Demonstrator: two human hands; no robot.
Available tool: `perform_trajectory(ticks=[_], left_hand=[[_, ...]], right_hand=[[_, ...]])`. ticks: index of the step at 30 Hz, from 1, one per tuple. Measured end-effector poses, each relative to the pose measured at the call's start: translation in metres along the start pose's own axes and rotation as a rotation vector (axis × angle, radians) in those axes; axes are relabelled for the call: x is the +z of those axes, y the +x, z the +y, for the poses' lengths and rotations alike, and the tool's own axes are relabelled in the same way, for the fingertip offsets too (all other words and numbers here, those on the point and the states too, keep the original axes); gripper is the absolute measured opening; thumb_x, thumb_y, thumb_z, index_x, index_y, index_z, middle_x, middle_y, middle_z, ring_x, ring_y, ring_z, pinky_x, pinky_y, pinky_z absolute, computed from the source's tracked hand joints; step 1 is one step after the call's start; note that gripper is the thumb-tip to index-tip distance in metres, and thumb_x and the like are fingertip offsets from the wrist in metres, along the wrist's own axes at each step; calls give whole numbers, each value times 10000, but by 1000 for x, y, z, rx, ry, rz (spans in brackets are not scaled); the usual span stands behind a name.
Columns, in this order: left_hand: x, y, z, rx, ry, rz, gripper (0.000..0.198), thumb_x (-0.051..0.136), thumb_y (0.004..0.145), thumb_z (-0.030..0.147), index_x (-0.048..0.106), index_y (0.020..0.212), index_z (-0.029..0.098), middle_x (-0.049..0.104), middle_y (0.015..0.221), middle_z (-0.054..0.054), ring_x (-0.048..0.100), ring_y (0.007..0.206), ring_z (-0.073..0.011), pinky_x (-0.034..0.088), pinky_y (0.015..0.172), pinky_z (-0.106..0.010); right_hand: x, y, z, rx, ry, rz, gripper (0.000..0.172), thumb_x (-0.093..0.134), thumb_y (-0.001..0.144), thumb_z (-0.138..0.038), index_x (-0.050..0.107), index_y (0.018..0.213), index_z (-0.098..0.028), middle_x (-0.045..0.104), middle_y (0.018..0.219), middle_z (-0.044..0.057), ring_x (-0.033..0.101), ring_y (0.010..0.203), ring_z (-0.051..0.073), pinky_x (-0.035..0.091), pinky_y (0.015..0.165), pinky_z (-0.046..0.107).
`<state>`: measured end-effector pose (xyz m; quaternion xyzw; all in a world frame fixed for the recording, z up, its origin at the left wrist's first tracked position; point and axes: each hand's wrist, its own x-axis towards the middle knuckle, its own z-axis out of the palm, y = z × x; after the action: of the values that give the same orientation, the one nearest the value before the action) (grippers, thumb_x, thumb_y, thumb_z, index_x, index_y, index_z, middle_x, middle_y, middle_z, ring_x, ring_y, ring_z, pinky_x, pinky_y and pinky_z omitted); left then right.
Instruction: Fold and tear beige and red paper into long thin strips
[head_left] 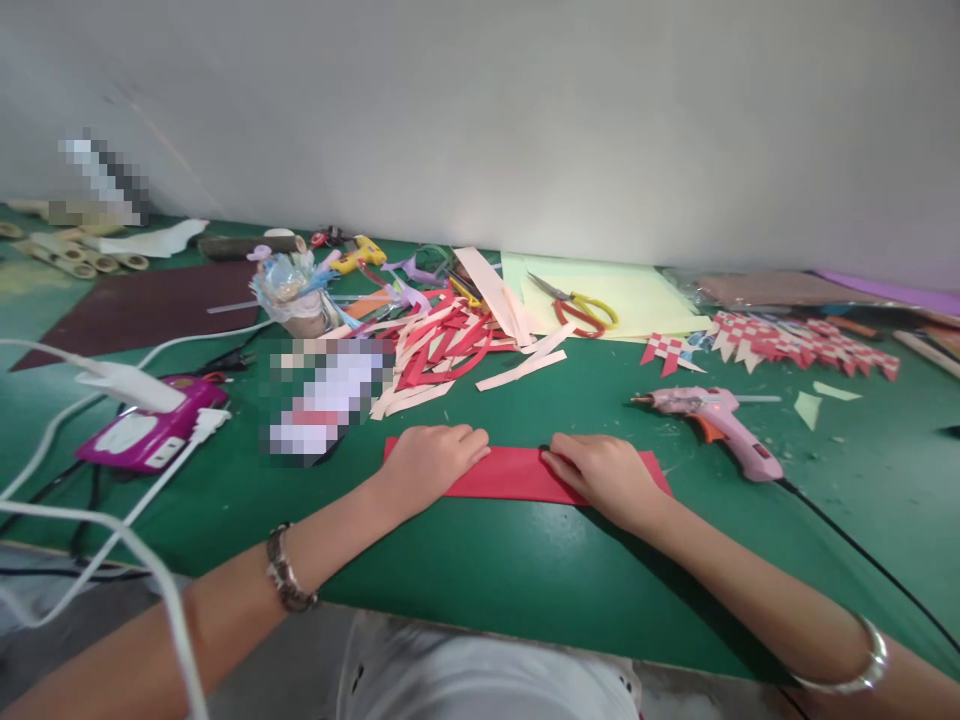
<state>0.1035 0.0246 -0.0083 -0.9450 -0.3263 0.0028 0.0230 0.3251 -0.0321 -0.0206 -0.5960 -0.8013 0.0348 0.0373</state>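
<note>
A folded strip of red paper (510,474) lies flat on the green table, close to its front edge. Over its left part rests my left hand (435,462), fingers together and curled at the paper's far edge. My right hand (600,470) grips the right part the same way, with thumb and fingers at the far edge. Both palms cover stretches of the paper, so only the middle and the two ends show. Beyond my hands is a heap of red and pale pink paper strips (450,345).
A pink glue gun (720,415) lies to the right, its black cord trailing forward. Scissors (577,305) rest on pale yellow paper (637,290). Checkered woven paper pieces (802,343) lie at the far right. On the left are a purple power strip (154,430) and white cables (142,530).
</note>
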Motion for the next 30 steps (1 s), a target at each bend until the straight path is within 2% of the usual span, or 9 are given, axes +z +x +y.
perform_trajectory(ticks=[3, 7, 10, 13, 15, 17, 20, 23, 30], left_hand=[[-1, -3, -10, 22, -26, -39, 212, 349, 935, 271, 530, 874, 179, 610, 783, 1, 598, 664, -134, 341, 489, -212], [-6, -8, -20, -62, 106, -117, 189, 358, 895, 108, 542, 869, 146, 611, 793, -35, 593, 690, -169, 397, 533, -250], [-9, -9, -11, -27, 159, 5, 290, 309, 873, 27, 563, 971, 125, 619, 990, -96, 578, 908, -221, 442, 726, -330], [-7, -6, 12, 179, -12, 117, 334, 286, 933, 155, 490, 1197, 156, 497, 1283, -95, 420, 1200, -225, 324, 982, -394], [-3, -5, 26, 331, -172, 42, 407, 313, 940, 349, 393, 1310, 200, 362, 1408, -72, 300, 1297, -218, 252, 1046, -390], [1, -5, 32, 402, -296, -67, 562, 313, 897, 518, 303, 1373, 220, 228, 1471, -68, 202, 1343, -228, 212, 1071, -398], [2, -10, 26, 414, -398, -177, 679, 293, 854, 614, 210, 1411, 235, 132, 1491, -55, 97, 1367, -241, 111, 1095, -453], [-3, -18, 10, 418, -447, -247, 678, 325, 839, 625, 187, 1412, 291, 161, 1484, -31, 114, 1364, -253, 52, 1088, -503], [-11, -42, -17, 344, -498, -281, 716, 384, 825, 615, 114, 1420, 319, 188, 1472, 9, 189, 1348, -251, 82, 1097, -471]], right_hand=[[1, 0, -1, 3, -33, 14, 302, 362, 908, -310, 529, 687, -188, 612, 614, 6, 507, 521, 118, 185, 482, 237], [4, 1, -1, 12, -39, 31, 298, 371, 899, -302, 533, 676, -192, 612, 605, 0, 496, 512, 114, 169, 474, 235], [5, 1, -1, 16, -39, 44, 305, 371, 893, -302, 542, 667, -190, 615, 598, 4, 491, 498, 110, 169, 473, 234], [6, 1, -1, 10, -33, 40, 282, 382, 878, -278, 550, 672, -187, 624, 605, 10, 494, 495, 108, 176, 469, 231], [6, 1, -1, 4, -28, 33, 242, 394, 856, -235, 552, 680, -186, 627, 606, 9, 498, 495, 108, 178, 464, 228], [5, 1, 0, 0, -26, 35, 214, 405, 838, -209, 551, 683, -188, 626, 603, 5, 501, 495, 107, 179, 463, 225], [6, 2, 0, -8, -28, 47, 230, 403, 853, -226, 544, 674, -190, 625, 601, 0, 504, 496, 104, 177, 468, 230], [7, 2, 0, -15, -39, 61, 260, 395, 874, -239, 540, 664, -191, 626, 599, -3, 509, 500, 105, 169, 473, 238], [7, 3, -2, -37, -56, 65, 260, 397, 878, -227, 527, 656, -193, 623, 597, -14, 515, 504, 102, 174, 469, 239]])
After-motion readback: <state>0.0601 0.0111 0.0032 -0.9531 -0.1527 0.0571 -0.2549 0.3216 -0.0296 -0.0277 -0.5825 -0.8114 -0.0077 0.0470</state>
